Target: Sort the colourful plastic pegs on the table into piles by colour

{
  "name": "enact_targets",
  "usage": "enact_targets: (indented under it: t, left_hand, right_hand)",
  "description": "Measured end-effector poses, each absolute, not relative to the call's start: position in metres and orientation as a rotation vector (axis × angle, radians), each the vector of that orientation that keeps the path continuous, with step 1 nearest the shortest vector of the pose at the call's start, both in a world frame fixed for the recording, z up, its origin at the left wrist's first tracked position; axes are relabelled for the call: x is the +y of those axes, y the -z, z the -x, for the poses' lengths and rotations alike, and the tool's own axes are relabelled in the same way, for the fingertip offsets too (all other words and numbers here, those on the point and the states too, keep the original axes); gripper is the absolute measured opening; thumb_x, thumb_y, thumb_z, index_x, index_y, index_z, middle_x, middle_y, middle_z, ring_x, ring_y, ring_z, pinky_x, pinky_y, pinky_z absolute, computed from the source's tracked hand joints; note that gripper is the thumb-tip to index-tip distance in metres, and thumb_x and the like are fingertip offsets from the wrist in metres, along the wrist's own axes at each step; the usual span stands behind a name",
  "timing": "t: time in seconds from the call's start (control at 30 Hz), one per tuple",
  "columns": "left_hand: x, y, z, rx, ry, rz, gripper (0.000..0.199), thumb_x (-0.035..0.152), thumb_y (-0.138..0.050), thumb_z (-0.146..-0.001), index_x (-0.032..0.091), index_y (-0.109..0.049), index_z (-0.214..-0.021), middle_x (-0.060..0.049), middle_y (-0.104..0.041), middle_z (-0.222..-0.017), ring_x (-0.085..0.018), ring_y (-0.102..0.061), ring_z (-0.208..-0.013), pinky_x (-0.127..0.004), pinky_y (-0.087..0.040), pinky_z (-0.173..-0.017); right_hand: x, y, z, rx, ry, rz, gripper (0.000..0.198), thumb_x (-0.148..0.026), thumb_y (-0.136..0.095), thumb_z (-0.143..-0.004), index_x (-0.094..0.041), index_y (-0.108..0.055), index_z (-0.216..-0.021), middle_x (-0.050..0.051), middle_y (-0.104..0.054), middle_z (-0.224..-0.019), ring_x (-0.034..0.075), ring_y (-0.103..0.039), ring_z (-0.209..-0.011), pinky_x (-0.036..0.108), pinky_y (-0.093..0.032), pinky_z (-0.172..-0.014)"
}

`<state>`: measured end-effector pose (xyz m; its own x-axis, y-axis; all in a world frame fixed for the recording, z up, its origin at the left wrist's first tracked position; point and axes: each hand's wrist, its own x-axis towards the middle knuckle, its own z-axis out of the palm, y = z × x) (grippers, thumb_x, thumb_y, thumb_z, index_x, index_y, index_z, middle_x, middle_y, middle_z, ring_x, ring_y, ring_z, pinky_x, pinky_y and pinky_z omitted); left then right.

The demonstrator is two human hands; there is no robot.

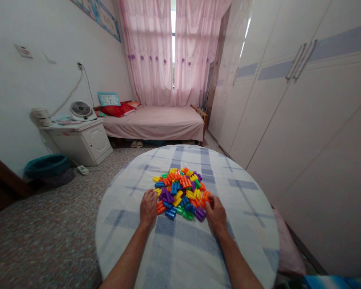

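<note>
A loose pile of plastic building blocks [180, 192] in red, orange, yellow, green, blue and purple lies on the round table, each piece shaped like short joined tubes. At the pile's left edge rests my left hand [148, 207], its fingers loosely bent beside yellow and orange-red pieces and holding nothing I can see. On the opposite side, my right hand [217, 213] has its thumb and forefinger apart, close against an orange block [205, 198]. A purple block [200, 214] lies just left of the right thumb. The far fingers of the right hand are partly hidden.
A checked blue-and-white cloth [180, 257] covers the table. Beyond stands a bed [159, 118] with pink sheets. To the left are a white cabinet [90, 140] carrying a small fan [82, 109], and a waste bin [49, 168]. Tall white wardrobes [289, 132] line the right.
</note>
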<state>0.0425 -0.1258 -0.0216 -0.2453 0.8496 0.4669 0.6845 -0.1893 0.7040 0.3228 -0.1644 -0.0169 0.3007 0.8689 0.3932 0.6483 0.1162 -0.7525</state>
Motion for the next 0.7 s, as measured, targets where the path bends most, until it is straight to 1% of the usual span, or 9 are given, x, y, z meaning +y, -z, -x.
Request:
enact_targets:
  t: [0.1,0.17,0.43,0.7]
  left_hand:
    - [-0.1252,0.0225,-0.0422,1.880,-1.408,-1.817,0.036,0.035,-0.034,-0.088,0.015,-0.063,-0.094,-0.011,-0.061,-0.107,-0.022,-0.056,-0.104,-0.038,-0.044,-0.094]
    - [-0.1247,0.0227,-0.0420,1.886,-1.406,-1.813,0.036,0.035,-0.034,-0.088,0.014,-0.063,-0.094,-0.012,-0.061,-0.107,-0.022,-0.056,-0.104,-0.039,-0.044,-0.094]
    - [-0.1242,0.0232,-0.0412,1.874,-1.398,-1.825,0.036,0.036,-0.033,-0.089,0.015,-0.063,-0.094,-0.011,-0.060,-0.107,-0.022,-0.055,-0.105,-0.038,-0.043,-0.096]
    - [-0.1264,0.0212,-0.0418,1.857,-1.398,-1.833,0.033,0.034,-0.035,-0.087,0.017,-0.063,-0.091,-0.010,-0.060,-0.106,-0.021,-0.055,-0.105,-0.037,-0.043,-0.095]
  right_hand:
    - [-0.1645,0.0179,-0.3215,-1.523,-0.222,1.603,0.033,-0.030,-0.046,-0.077,-0.018,-0.056,-0.106,0.008,-0.061,-0.102,0.019,-0.058,-0.087,0.032,-0.046,-0.080]
    - [-0.1648,0.0175,-0.3209,-1.540,-0.213,1.612,0.034,-0.030,-0.046,-0.077,-0.017,-0.055,-0.108,0.008,-0.060,-0.102,0.019,-0.058,-0.088,0.032,-0.045,-0.080]
    - [-0.1650,0.0178,-0.3219,-1.605,-0.269,1.595,0.032,-0.034,-0.048,-0.079,-0.019,-0.055,-0.106,0.006,-0.059,-0.101,0.018,-0.058,-0.088,0.031,-0.046,-0.079]
    - [-0.1646,0.0170,-0.3223,-1.603,-0.284,1.589,0.031,-0.033,-0.048,-0.078,-0.019,-0.055,-0.104,0.006,-0.059,-0.100,0.018,-0.058,-0.087,0.031,-0.046,-0.078]
